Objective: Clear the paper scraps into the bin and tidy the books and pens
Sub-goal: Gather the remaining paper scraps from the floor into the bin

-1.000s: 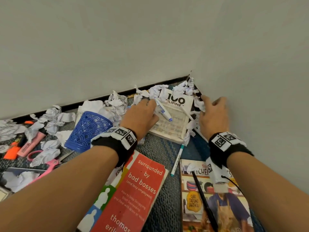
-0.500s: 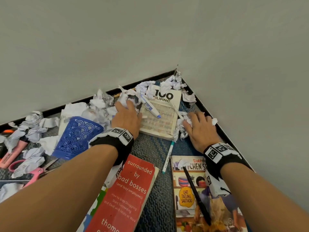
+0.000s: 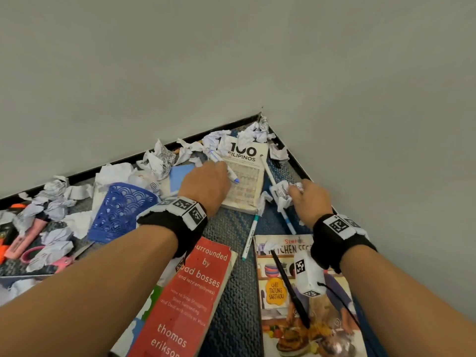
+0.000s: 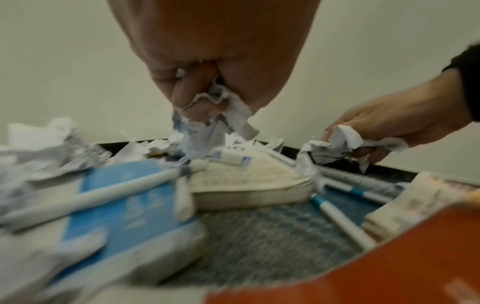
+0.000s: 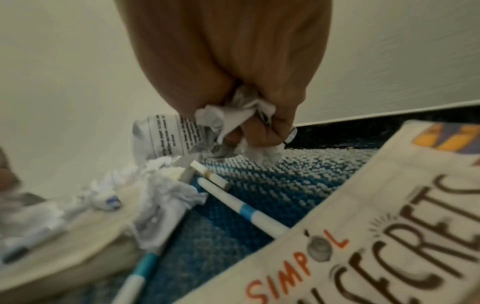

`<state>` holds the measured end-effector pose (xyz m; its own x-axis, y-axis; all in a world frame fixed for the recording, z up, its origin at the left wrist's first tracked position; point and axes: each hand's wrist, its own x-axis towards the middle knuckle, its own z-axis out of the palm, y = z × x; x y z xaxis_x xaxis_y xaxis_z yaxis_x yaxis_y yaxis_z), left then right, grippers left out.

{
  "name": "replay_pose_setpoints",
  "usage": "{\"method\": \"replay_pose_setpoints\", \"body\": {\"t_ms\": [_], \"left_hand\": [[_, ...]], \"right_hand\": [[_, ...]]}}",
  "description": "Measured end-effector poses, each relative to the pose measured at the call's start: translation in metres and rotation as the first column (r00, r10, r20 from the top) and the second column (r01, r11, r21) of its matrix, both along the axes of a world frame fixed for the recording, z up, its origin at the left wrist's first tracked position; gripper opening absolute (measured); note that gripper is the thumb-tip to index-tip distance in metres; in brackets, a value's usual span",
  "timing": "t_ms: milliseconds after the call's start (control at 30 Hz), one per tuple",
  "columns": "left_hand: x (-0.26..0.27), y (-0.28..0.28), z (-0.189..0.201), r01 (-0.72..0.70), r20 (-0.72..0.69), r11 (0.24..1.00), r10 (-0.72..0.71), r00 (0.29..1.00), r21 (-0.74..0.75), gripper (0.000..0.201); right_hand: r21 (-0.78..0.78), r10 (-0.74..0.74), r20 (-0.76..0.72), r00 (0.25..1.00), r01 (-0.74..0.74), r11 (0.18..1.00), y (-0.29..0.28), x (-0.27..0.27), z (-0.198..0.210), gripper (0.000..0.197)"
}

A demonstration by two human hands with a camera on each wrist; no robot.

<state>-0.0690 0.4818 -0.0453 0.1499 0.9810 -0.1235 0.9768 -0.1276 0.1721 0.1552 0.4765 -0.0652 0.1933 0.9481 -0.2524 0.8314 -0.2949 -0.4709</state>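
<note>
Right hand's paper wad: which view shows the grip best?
Right wrist. The right hand fills the frame, its fingers curled round the paper wad, print legible. Head shows the wad partly behind the knuckles. Left wrist catches it side-on at the frame's edge.

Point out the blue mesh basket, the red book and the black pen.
blue mesh basket [image 3: 121,210], head view, on its lattice side wall.
red book [image 3: 190,300], head view, middle of its cover.
black pen [image 3: 289,287], head view, mid-barrel.
</note>
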Motion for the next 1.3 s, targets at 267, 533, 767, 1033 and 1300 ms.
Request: {"method": "replay_pose_setpoints", "body": {"t_ms": [267,533,767,1033,1300], "left_hand": [[0.074,-0.042,0.049,0.369,0.11,0.929,-0.364,0.925,-0.02,0.024],[0.156,-0.12,0.103,0.656,0.196,0.754,-0.645,0.739,0.007,0.024],[0.224,-0.206,0.185,0.854,0.306,0.521,-0.813,0.495,0.005,0.018],[0.289,-0.311,0.269,0.849,0.394,0.392,-0.886,0.245,0.355,0.016],[0.403,-0.377,0.241,0.868,0.446,0.491,-0.795,0.411,0.075,0.028]], "right_hand": [[0.176,-0.017,-0.075,0.997,0.03,0.984,-0.075,0.031,0.056,0.031],[0.209,-0.132,0.102,0.986,0.108,0.972,-0.182,0.073,0.113,0.025],[0.278,-0.34,0.155,0.927,0.289,0.916,-0.31,0.105,0.189,0.029],[0.437,-0.436,0.18,0.882,0.325,0.839,-0.438,0.16,0.286,0.027],[0.092,-0.665,-0.111,0.739,0.674,0.733,-0.465,0.289,0.253,0.045]]}}
